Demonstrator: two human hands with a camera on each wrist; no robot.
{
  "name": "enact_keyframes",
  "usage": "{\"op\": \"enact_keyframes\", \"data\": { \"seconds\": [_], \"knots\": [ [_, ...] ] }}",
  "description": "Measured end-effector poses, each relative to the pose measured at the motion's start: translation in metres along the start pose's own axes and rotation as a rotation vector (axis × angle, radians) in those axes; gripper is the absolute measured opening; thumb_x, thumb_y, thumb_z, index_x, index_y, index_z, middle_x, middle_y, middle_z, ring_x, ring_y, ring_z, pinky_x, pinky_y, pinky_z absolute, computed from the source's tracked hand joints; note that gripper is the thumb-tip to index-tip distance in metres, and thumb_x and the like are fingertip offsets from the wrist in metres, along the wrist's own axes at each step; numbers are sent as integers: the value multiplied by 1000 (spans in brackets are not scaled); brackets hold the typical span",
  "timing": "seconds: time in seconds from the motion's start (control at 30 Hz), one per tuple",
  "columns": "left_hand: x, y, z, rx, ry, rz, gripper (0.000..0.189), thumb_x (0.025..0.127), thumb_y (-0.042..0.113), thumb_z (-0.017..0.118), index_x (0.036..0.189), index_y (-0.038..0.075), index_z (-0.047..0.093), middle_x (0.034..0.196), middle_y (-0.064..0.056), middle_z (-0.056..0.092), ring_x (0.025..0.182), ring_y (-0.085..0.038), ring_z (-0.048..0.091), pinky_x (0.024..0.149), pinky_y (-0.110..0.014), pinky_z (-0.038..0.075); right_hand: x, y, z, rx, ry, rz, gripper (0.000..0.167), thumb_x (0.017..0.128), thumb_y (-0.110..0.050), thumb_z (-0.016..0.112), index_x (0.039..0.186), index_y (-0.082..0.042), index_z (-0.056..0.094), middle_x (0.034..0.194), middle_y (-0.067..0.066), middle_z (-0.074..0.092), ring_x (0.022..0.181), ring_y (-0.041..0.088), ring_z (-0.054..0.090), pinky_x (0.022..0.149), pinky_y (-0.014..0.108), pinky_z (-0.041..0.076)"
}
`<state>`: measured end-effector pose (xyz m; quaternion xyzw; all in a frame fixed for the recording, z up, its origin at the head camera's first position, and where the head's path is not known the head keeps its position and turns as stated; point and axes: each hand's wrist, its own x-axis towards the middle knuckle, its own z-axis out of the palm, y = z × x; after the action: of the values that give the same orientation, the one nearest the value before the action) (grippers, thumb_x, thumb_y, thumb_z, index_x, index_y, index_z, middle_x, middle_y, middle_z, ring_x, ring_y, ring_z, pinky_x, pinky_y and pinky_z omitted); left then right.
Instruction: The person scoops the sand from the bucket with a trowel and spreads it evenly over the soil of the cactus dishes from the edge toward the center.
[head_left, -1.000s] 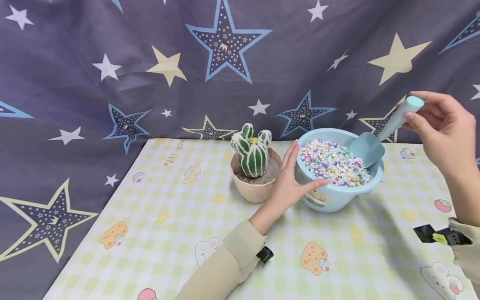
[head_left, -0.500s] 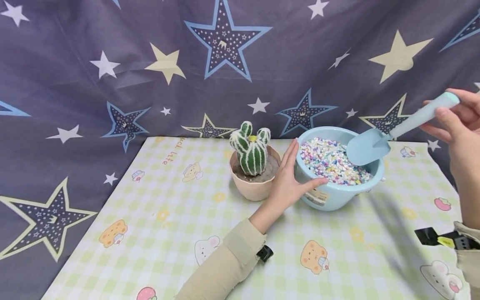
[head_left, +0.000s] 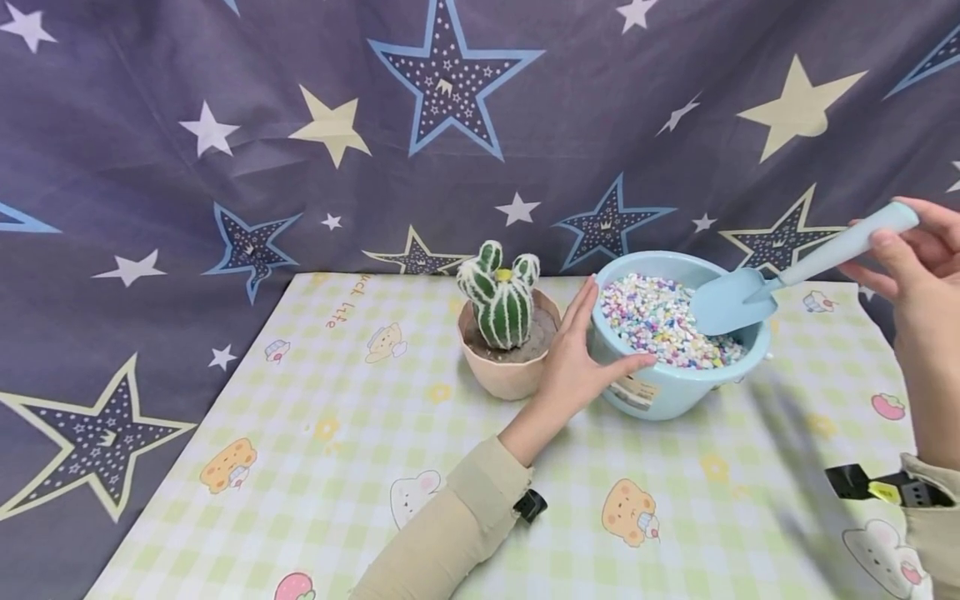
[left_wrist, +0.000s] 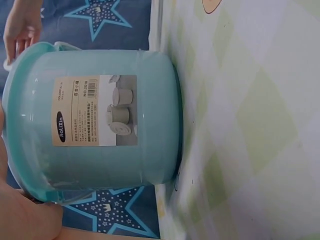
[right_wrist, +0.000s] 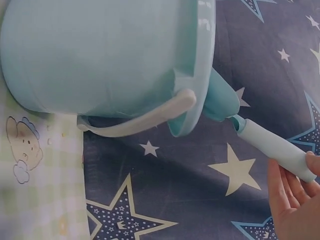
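A pale blue bucket [head_left: 682,396] stands upright on the table, filled well up with small multicoloured granules [head_left: 652,321]. My left hand [head_left: 573,362] rests against its near left side, the fingers straight and the thumb stretched along the front by the rim. With the thumb and fingers of my right hand [head_left: 926,275] I hold a light blue scoop [head_left: 731,302] near the end of its handle. Its blade lies over the right part of the granules, inside the rim; the handle slants up to the right. In the right wrist view the bucket wall [right_wrist: 110,55] hides part of the blade.
Left of the bucket, close to my left hand, stands a cactus [head_left: 506,317] in a pinkish pot [head_left: 502,379]. A white bail handle [right_wrist: 145,120] hangs on the bucket's side. Behind the checked tablecloth [head_left: 337,500] hangs a dark star-patterned curtain [head_left: 285,67].
My right hand has moved right, then slightly down, bringing the scoop from a steep slant to a flatter one. More of the blade now shows. The left hand keeps its place on the bucket.
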<state>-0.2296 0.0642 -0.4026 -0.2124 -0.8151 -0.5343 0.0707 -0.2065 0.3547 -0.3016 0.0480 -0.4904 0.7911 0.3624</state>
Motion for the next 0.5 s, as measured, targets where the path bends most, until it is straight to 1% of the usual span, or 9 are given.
{"op": "enact_keyframes", "data": {
  "seconds": [0.1, 0.2, 0.33, 0.37, 0.5],
  "knots": [
    [-1, -1, 0, 4, -1, 6, 109, 77, 44, 85, 161, 21, 20, 166, 17, 14, 153, -18, 25, 123, -43, 31, -2, 2, 0, 48, -20, 2, 39, 81, 12, 71, 119, 13, 61, 88, 17, 74, 76, 23, 74, 60, 27, 62],
    [-1, -1, 1, 11, 1, 14, 109, 77, 44, 85, 161, 20, 19, 166, 16, 13, 153, -19, 24, 123, -44, 31, -4, 4, -2, 21, -13, 16, 40, 81, 11, 73, 119, 12, 62, 87, 15, 74, 76, 22, 73, 60, 27, 62],
    [-1, -1, 1, 23, 0, 21, 110, 76, 44, 85, 161, 20, 19, 167, 14, 13, 154, -20, 23, 123, -44, 31, -8, 7, -3, -42, 3, 32, 40, 80, 8, 74, 119, 10, 64, 86, 12, 72, 73, 17, 72, 61, 25, 61],
    [-1, -1, 1, 24, 0, 22, 110, 76, 44, 85, 161, 19, 19, 167, 14, 13, 154, -20, 24, 123, -44, 31, -8, 8, -3, -41, 5, 32, 41, 79, 9, 75, 118, 11, 64, 87, 13, 73, 73, 17, 73, 61, 26, 61],
    [0, -2, 2, 46, -3, 31, 110, 77, 45, 85, 161, 20, 18, 167, 13, 13, 153, -20, 24, 122, -43, 31, -9, 11, 0, -74, -12, 3, 38, 79, 11, 74, 116, 12, 65, 85, 12, 75, 73, 18, 73, 61, 25, 61]
  ]
}}
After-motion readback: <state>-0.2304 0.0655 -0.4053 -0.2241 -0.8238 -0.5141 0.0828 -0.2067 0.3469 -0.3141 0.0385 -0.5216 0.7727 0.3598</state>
